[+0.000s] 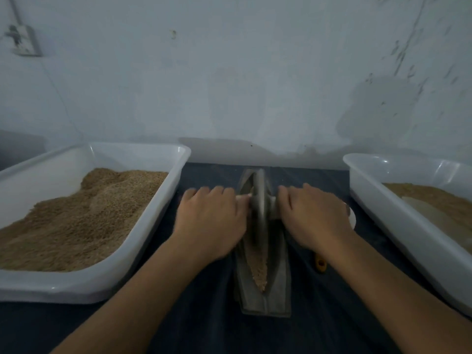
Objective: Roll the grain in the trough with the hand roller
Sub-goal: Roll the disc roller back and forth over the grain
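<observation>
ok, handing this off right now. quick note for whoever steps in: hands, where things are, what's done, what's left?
Left hand: on the roller's left handle, fingers curled over it.
Right hand: on the right handle, same grip.
Hand roller: wheel upright in the trough, toward its far end.
Grain: in the groove on the near side of the wheel, looks coarse.
Left tub heaped with grain; right tub holds a thinner layer.
Done: rolling under way. Left: keep rolling; fineness is hard to judge in this blur.
</observation>
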Demonstrator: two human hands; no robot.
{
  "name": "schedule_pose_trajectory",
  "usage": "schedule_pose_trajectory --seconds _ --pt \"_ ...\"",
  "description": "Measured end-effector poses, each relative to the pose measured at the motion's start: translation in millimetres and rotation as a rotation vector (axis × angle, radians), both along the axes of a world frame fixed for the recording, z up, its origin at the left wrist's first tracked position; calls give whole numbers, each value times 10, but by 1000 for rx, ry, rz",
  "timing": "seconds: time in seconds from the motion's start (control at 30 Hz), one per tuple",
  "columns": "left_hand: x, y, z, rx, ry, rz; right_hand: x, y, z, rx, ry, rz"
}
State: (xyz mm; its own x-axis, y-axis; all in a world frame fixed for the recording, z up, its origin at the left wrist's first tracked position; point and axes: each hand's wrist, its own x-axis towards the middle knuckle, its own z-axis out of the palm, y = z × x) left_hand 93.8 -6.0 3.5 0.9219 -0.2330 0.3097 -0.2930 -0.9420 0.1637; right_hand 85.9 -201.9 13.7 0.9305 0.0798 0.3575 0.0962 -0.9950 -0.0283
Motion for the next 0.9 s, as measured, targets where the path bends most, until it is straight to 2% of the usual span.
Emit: schedule_pose_trajectory --seconds 0.1,0.17,0.37,0.5,0.6,0.7,0.77,0.9 --pt "-520 198 -95 -102 -44 -46 -492 19 -49 -4 -223 63" --pt "-684 252 -127 -70 -36 -23 -618 5 -78 -47 -316 68" --pt "-197 56 -113 -103 -9 -12 -92 73 -49 -4 -109 -4" --pt "537 -177 55 35 10 32 684 -48 -15 8 31 -111" --pt "762 -271 163 68 78 57 903 -74 -16 73 117 -159" --pt "551 -211 97 99 -17 27 635 -83 -41 64 53 -71" --pt "272 -106 19 54 -90 -1 281 -92 -105 69 -30 7" --pt "-198 93 43 19 -100 28 -376 -116 -150 84 -145 95"
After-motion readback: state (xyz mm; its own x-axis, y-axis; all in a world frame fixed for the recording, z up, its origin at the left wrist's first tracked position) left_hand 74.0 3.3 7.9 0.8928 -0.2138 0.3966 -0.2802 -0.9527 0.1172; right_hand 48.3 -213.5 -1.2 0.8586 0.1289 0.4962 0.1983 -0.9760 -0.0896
